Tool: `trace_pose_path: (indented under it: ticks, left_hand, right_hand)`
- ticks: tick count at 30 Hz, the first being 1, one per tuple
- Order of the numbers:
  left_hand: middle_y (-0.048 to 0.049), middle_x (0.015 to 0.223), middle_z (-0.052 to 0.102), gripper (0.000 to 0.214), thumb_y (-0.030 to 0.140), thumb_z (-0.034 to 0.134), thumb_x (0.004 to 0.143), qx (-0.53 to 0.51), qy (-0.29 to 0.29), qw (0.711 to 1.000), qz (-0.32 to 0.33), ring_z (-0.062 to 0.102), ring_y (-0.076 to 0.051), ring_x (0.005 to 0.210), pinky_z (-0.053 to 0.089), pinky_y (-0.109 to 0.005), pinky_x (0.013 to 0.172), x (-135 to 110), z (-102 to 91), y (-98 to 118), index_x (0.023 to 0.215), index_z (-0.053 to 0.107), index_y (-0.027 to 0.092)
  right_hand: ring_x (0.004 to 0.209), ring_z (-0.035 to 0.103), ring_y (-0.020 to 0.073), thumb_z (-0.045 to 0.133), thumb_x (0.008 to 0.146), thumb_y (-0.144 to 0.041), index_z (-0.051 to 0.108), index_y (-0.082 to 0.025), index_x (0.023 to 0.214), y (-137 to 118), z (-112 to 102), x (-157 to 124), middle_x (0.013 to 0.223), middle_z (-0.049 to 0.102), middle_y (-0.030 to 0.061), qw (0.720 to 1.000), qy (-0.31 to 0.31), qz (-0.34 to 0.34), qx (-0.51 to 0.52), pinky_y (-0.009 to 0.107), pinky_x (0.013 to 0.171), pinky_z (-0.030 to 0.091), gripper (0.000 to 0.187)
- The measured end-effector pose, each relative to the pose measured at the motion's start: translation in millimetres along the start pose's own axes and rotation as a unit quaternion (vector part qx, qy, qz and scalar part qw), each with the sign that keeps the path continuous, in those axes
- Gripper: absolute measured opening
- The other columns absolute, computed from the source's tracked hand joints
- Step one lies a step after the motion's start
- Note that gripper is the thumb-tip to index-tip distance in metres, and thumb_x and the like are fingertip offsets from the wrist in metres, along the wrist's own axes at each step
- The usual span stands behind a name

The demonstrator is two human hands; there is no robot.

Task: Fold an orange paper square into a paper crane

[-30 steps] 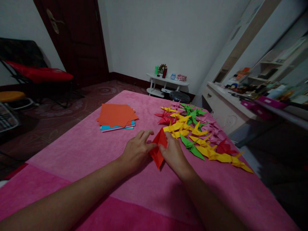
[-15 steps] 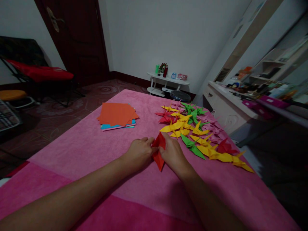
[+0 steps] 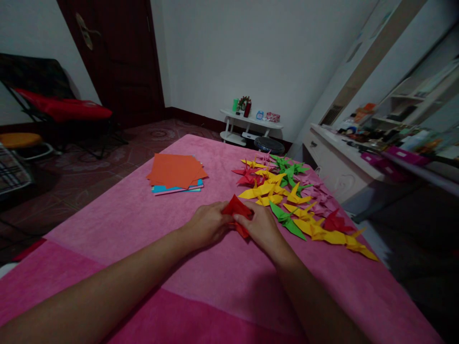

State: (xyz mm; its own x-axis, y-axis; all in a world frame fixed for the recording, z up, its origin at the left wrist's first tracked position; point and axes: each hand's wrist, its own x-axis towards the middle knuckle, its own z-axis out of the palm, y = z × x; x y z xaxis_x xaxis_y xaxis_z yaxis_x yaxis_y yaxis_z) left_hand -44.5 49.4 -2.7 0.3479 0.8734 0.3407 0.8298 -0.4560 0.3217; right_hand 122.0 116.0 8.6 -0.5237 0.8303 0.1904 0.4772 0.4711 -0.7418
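Observation:
A folded piece of red origami paper [image 3: 235,207] is held between both hands, just above the pink cloth. My left hand [image 3: 210,222] grips its left side, fingers curled around the edge. On the other side, my right hand [image 3: 261,224] pinches it, with the thumb lying across the front of the paper. The paper is partly spread, with a point at the top; the fingers hide much of its middle. Close to my right hand lie finished paper cranes, among them a green crane [image 3: 287,220] and a yellow crane [image 3: 261,190].
A stack of square paper [image 3: 175,170], orange on top with blue and pink below, lies at the left on the pink cloth [image 3: 136,224]. Several cranes in red, green, yellow and pink cover the right side. Beyond stand a white shelf [image 3: 251,118] and a cluttered dresser [image 3: 340,157].
The red paper was a narrow, upright diamond and is now tilted and spread wider. My right thumb has shifted across its front, and my left fingers have closed around its edge.

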Motion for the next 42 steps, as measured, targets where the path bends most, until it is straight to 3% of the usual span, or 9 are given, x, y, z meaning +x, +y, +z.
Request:
trace_pose_path:
  ticks: [4, 10, 14, 18, 23, 31, 34, 38, 42]
  left_hand:
    - [-0.0057, 0.086, 0.065, 0.030, 0.035, 0.049, 0.091, -0.146, 0.052, 0.987, -0.035, 0.058, -0.016, 0.073, 0.040, -0.024, 0.064, 0, 0.8, -13, 0.082, 0.069, 0.015]
    - [0.0009, 0.058, 0.052, 0.032, 0.034, 0.054, 0.086, -0.284, 0.047, 0.952, -0.104, 0.043, -0.010, 0.052, 0.029, -0.020, 0.049, 1, 2.2, -21, 0.065, 0.062, 0.011]
    - [0.0006, 0.059, 0.055, 0.029, 0.032, 0.055, 0.086, -0.298, 0.025, 0.951, -0.083, 0.044, -0.010, 0.053, 0.031, -0.021, 0.052, 0, 2.7, -22, 0.070, 0.066, 0.010]
    - [-0.0021, 0.075, 0.063, 0.019, 0.029, 0.064, 0.080, -0.302, 0.044, 0.950, -0.060, 0.054, -0.013, 0.065, 0.040, -0.021, 0.061, 0, 3.9, -18, 0.082, 0.070, 0.012]
    - [-0.0050, 0.087, 0.060, 0.024, 0.033, 0.075, 0.070, -0.279, 0.111, 0.952, -0.060, 0.057, -0.015, 0.076, 0.043, -0.023, 0.066, 2, 6.2, -14, 0.082, 0.070, 0.013]
    - [0.0008, 0.063, 0.053, 0.026, 0.034, 0.066, 0.076, -0.313, 0.122, 0.929, -0.153, 0.045, -0.010, 0.056, 0.032, -0.020, 0.049, 2, 12.0, -11, 0.074, 0.063, 0.009]
    - [-0.0010, 0.074, 0.061, 0.023, 0.027, 0.067, 0.073, -0.332, 0.132, 0.920, -0.160, 0.053, -0.013, 0.063, 0.040, -0.021, 0.055, 2, 12.6, -10, 0.088, 0.062, 0.010]
    - [-0.0052, 0.100, 0.065, 0.046, 0.019, 0.069, 0.069, -0.321, 0.159, 0.922, -0.150, 0.060, -0.018, 0.084, 0.048, -0.026, 0.075, 1, 11.7, -8, 0.114, 0.057, 0.014]
    - [-0.0071, 0.105, 0.066, 0.050, 0.021, 0.071, 0.070, -0.369, 0.149, 0.905, -0.148, 0.062, -0.020, 0.089, 0.049, -0.029, 0.078, 1, 16.1, -12, 0.117, 0.056, 0.015]
  right_hand:
    - [0.090, 0.064, 0.0198, 0.065, 0.078, -0.034, 0.063, -0.020, 0.105, -1, -13, 5, 0.104, 0.068, 0.0071, 0.966, -0.006, 0.036, 0.256, 0.033, 0.079, 0.051, 0.031]
    - [0.128, 0.043, 0.0232, 0.080, 0.064, -0.025, 0.065, -0.027, 0.109, -6, -27, 2, 0.142, 0.041, 0.0061, 0.972, -0.074, -0.081, 0.208, 0.037, 0.097, 0.044, 0.047]
    - [0.115, 0.052, 0.0215, 0.077, 0.065, -0.017, 0.071, -0.021, 0.089, -3, -21, 1, 0.121, 0.057, 0.0064, 0.986, -0.059, -0.105, 0.116, 0.037, 0.097, 0.042, 0.025]
    - [0.085, 0.060, 0.0175, 0.071, 0.072, -0.017, 0.072, -0.018, 0.077, 6, -9, 3, 0.089, 0.066, 0.0034, 0.989, -0.077, -0.104, 0.072, 0.029, 0.077, 0.047, 0.005]
    - [0.058, 0.052, 0.0125, 0.067, 0.075, -0.017, 0.066, -0.016, 0.064, 15, 3, 3, 0.061, 0.059, -0.0015, 0.996, -0.043, -0.058, 0.053, 0.023, 0.054, 0.038, 0.010]
    - [0.078, 0.058, 0.0170, 0.066, 0.073, -0.023, 0.066, -0.017, 0.066, 13, 7, 1, 0.084, 0.063, 0.0047, 0.989, 0.028, -0.081, 0.117, 0.025, 0.064, 0.046, 0.009]
    - [0.068, 0.057, 0.0160, 0.065, 0.073, -0.026, 0.065, -0.016, 0.067, 14, 10, 1, 0.074, 0.064, 0.0037, 0.990, 0.020, -0.054, 0.127, 0.025, 0.062, 0.045, 0.012]
    - [0.062, 0.054, 0.0152, 0.065, 0.074, -0.027, 0.062, -0.016, 0.065, 15, 14, -1, 0.067, 0.062, 0.0021, 0.991, 0.024, -0.029, 0.131, 0.025, 0.059, 0.044, 0.014]
    - [0.078, 0.057, 0.0177, 0.066, 0.075, -0.026, 0.063, -0.017, 0.072, 12, 13, -1, 0.084, 0.063, 0.0046, 0.985, 0.067, -0.068, 0.146, 0.027, 0.069, 0.046, 0.010]
